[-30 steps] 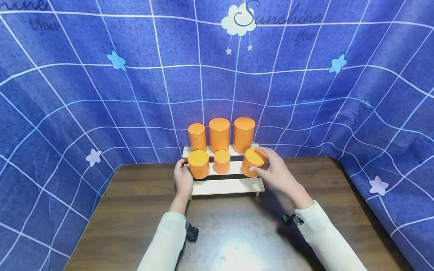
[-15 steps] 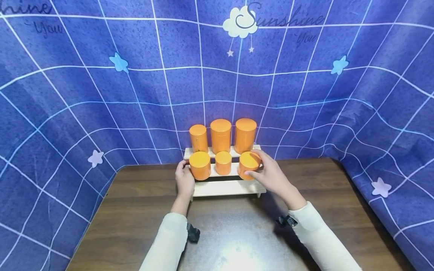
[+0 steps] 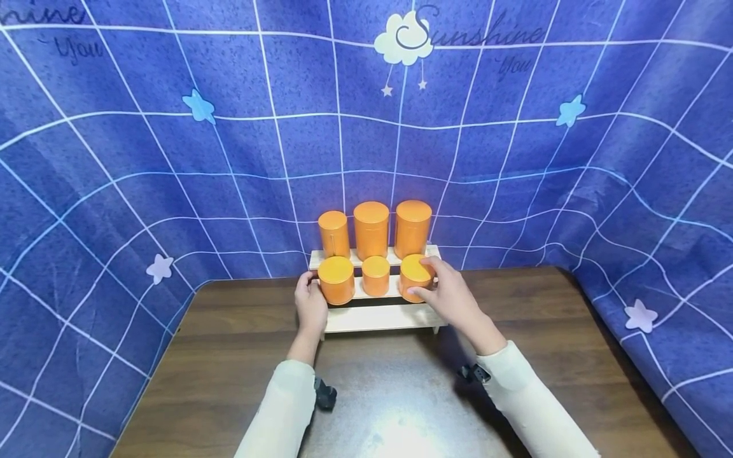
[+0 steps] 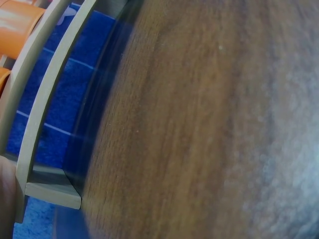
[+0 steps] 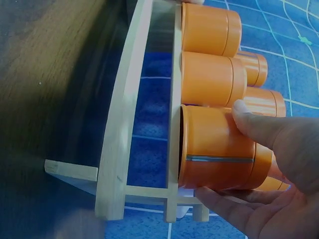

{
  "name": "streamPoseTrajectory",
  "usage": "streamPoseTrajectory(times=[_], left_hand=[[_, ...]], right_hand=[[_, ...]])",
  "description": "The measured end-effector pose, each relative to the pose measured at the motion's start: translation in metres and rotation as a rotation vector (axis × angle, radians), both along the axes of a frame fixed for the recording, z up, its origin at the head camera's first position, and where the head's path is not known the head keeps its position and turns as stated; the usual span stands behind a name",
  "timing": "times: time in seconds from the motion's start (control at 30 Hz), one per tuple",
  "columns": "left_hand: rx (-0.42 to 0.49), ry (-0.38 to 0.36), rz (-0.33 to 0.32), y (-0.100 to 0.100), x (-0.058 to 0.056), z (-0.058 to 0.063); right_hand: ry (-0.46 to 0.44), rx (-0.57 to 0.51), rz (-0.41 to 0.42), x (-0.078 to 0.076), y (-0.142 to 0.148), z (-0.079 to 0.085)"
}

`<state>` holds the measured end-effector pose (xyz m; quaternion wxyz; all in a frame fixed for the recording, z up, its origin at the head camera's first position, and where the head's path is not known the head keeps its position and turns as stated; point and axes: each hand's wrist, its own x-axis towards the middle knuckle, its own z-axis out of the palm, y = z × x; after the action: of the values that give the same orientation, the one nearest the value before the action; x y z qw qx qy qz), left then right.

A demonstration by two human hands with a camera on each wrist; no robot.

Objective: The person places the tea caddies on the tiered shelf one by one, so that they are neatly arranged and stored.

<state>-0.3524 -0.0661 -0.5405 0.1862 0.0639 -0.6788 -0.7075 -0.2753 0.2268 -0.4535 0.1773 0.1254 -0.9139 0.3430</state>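
A three-step wooden rack (image 3: 380,318) carries orange lidded tins. My right hand (image 3: 455,296) grips the right tin (image 3: 411,286) of the middle step, thumb on the near side and fingers round the other. In the right wrist view this tin (image 5: 214,137) has its base right at the step, and a seam shows on its side. My left hand (image 3: 312,308) holds the rack's left end, fingers bent beside the left tin (image 3: 336,283); part of its grip is hidden there. Between these two stands a smaller tin (image 3: 375,278).
Three taller tins stand on the top step: a slim one (image 3: 334,235), and wider ones in the middle (image 3: 371,232) and at right (image 3: 412,230). A brown wooden table (image 3: 240,343) bears the rack. Behind hangs a blue gridded curtain (image 3: 229,146).
My right hand has moved left with the right tin, bringing it nearer the small middle tin and more upright. The left hand stays at the rack's left end.
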Motion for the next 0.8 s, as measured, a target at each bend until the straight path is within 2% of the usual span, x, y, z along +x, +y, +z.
streamPoseTrajectory(times=[0.13,0.33,0.43,0.63,0.8], left_hand=[[-0.001,-0.009,0.005,0.003,0.004,0.008],[-0.005,-0.005,-0.005,0.005,0.020,0.028],[-0.003,0.000,-0.005,0.005,0.024,0.031],[-0.001,-0.011,-0.006,0.004,0.021,0.028],[-0.020,0.022,-0.005,0.001,0.008,0.010]], right_hand=[[0.028,0.012,-0.017,-0.002,-0.002,-0.002],[0.053,0.020,-0.046,-0.002,-0.007,-0.007],[0.071,0.019,-0.056,-0.002,-0.010,-0.009],[0.064,0.029,-0.089,0.002,-0.013,-0.010],[0.007,0.084,-0.128,0.009,-0.012,-0.007]])
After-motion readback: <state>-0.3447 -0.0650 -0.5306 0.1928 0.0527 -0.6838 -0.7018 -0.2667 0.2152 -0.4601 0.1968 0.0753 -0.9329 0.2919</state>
